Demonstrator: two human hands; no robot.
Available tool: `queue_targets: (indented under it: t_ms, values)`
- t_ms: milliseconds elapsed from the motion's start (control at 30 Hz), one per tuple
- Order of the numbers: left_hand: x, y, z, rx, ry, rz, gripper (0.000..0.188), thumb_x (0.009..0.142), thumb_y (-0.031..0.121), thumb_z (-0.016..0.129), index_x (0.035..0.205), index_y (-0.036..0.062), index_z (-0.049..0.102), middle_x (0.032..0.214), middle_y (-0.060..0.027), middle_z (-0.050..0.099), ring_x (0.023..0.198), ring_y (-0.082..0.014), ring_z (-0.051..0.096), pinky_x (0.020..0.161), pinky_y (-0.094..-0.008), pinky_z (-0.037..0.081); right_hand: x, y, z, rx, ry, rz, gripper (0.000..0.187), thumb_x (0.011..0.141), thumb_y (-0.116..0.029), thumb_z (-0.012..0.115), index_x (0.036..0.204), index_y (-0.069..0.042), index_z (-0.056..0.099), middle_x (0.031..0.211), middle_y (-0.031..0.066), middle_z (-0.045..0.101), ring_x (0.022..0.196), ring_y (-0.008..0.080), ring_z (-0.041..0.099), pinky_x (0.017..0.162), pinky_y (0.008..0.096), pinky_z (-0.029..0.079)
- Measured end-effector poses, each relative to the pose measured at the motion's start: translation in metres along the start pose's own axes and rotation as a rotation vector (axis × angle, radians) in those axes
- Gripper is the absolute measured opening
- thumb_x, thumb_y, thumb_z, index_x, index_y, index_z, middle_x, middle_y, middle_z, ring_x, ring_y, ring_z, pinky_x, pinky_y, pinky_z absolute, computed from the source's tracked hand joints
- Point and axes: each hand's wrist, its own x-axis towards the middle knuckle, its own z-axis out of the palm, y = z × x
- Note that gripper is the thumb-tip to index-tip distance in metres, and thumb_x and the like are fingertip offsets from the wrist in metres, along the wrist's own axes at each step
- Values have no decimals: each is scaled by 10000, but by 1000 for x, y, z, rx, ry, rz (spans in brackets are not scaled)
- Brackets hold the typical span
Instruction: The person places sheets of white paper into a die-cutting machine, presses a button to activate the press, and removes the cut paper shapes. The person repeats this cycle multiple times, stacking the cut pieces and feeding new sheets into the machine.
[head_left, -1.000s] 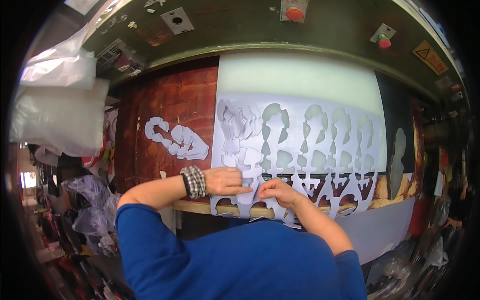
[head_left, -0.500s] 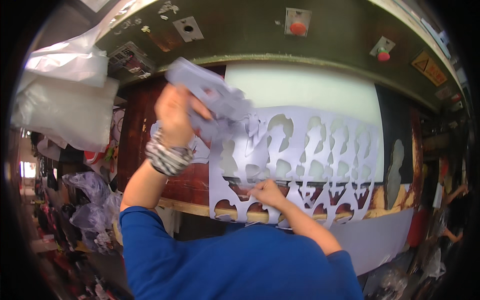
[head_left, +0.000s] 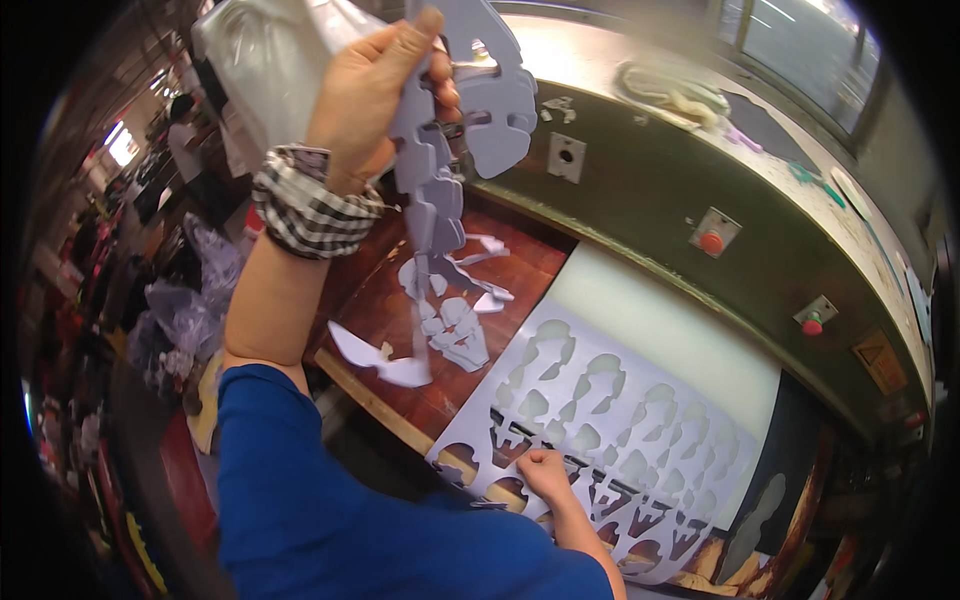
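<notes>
My left hand (head_left: 375, 95) is raised at the upper left, its fingers closed round a bunch of die-cut pale lavender sheet pieces (head_left: 500, 120). They hang down from it in notched, curvy outlines. My right hand (head_left: 545, 472) is low, closed on the near part of a pale lavender sheet (head_left: 600, 440) full of cut-out holes. It appears to grip a narrow strip between the holes, though the fingertips are hidden. The sheet lies partly over a white board (head_left: 690, 330). Loose cut pieces (head_left: 455, 335) rest on the red-brown tabletop (head_left: 535, 255) below my left hand.
A green machine beam (head_left: 630, 170) with a red button (head_left: 711, 243) and a green-and-red button (head_left: 812, 323) crosses behind the board. Clear plastic (head_left: 265, 70) hangs at the far left. A cloth bundle (head_left: 670, 90) sits on the ledge behind the beam.
My left hand has lifted the bunch of pieces up and away from the sheet. The view has swung leftward and tilted up. My right hand stays at the sheet.
</notes>
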Motion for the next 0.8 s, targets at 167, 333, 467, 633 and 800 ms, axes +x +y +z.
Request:
queue_targets:
  t_ms: [167, 333, 467, 633, 800]
  values:
    - [-40, -63, -28, -114, 232, -221, 297, 904, 327, 606, 812, 49, 562, 662, -21, 537, 548, -114, 545, 515, -266, 496, -57, -26, -15, -249, 19, -308, 181, 759, -147, 640, 863, 1, 639, 785, 106, 640, 608, 142, 581, 573, 293, 466]
    - [-59, -136, -62, -198, 439, -316, 283, 921, 301, 586, 807, 45, 550, 630, -2, 480, 515, -100, 486, 462, -250, 420, -93, -25, -54, -204, 265, -387, 195, 751, -74, 683, 930, -9, 642, 996, 123, 653, 799, 185, 648, 711, 280, 526]
    - [-50, -166, -96, 36, 498, -187, 281, 937, 264, 556, 799, 19, 552, 632, 1, 487, 506, -83, 475, 445, -233, 384, -112, -15, -95, 36, 400, -199, 105, 818, -7, 633, 919, 20, 634, 992, 94, 656, 813, 140, 636, 719, 259, 521]
    - [-72, -202, -112, 622, 335, 212, 198, 882, 142, 587, 1011, -8, 594, 778, -81, 620, 591, -126, 573, 519, -251, 473, -125, -9, -109, 197, 501, -145, 114, 869, -32, 603, 951, 48, 602, 955, 134, 657, 796, 165, 647, 706, 268, 532]
    - [-184, -271, -91, 1051, -518, 560, 385, 777, 98, 578, 1158, 47, 572, 815, -83, 572, 725, -236, 588, 646, -360, 509, -119, -7, -103, 281, 465, -138, 212, 862, -42, 617, 1044, 47, 555, 965, 143, 655, 794, 185, 653, 692, 278, 540]
